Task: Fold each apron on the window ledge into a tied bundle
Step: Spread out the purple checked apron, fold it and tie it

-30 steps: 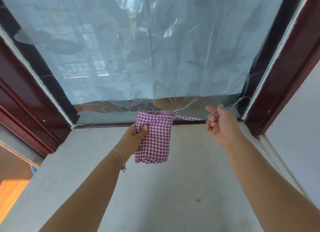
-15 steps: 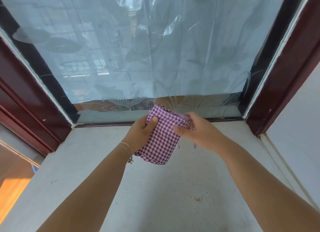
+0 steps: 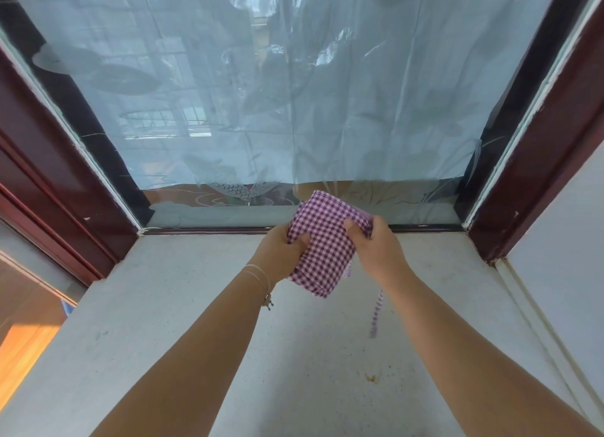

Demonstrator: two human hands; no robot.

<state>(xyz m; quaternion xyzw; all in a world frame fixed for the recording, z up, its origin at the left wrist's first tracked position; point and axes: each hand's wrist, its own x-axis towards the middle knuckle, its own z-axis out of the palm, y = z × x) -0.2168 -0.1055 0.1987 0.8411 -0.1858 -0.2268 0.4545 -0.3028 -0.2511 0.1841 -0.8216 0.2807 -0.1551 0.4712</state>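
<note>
Both hands now grip the apron bundle; a second ago the right hand was out to the side pulling the strap taut. Strap hangs loose below the right hand. Left hand pinches the near-left edge, right thumb presses on top; other fingers hidden behind. Bundle is held above the ledge, near the window. Step looks like wrapping the tie; next needs the loose strap caught and knotted.

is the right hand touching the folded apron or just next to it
Touching. The head view shows the right hand gripping the folded apron, thumb pressed on the checked cloth and fingers curled round its right edge.
</note>
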